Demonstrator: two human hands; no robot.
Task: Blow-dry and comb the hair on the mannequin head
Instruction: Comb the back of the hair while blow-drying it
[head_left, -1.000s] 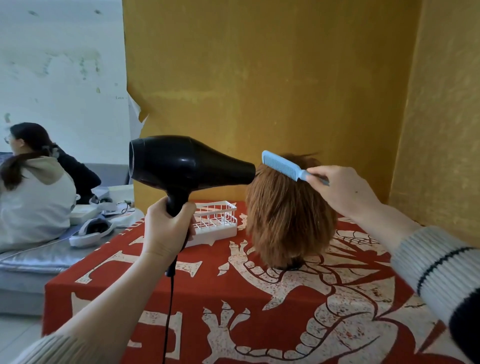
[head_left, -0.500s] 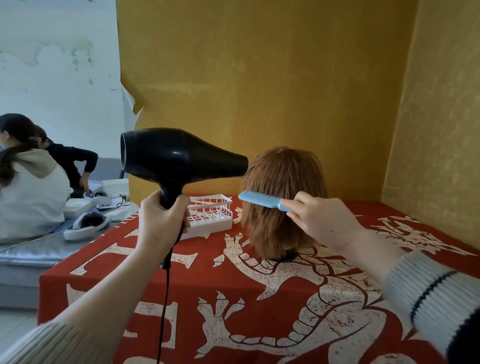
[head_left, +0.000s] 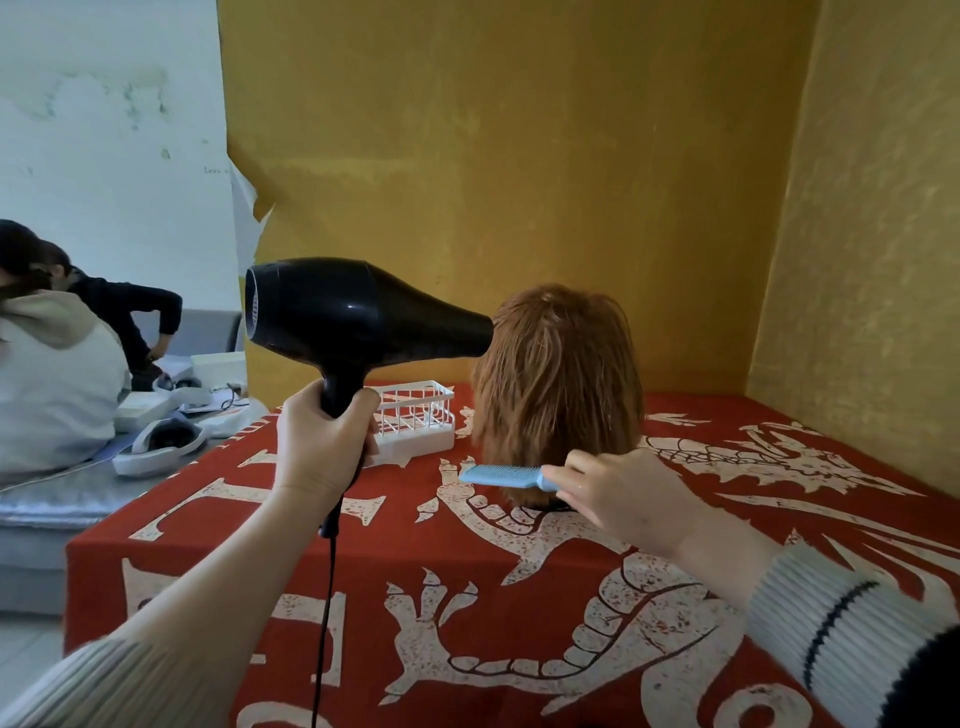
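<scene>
At centre frame, our right hand (head_left: 621, 496) grips the light-blue plastic comb (head_left: 504, 476), now lower at the auburn mannequin hair (head_left: 558, 384) ends; our left hand (head_left: 322, 447) clasps the black hair dryer (head_left: 358, 325).

No readable text, label, brand name or number appears anywhere. The black hair dryer (head_left: 358, 325) shows no legible logo on its body. The red cloth (head_left: 467, 597) covering the table carries large white shapes near its left edge that resemble letters or characters, but they are partly hidden and folded over, and cannot be made out. A faint small mark on the white wall (head_left: 210, 170) may be handwriting; it is too small to read.
</scene>
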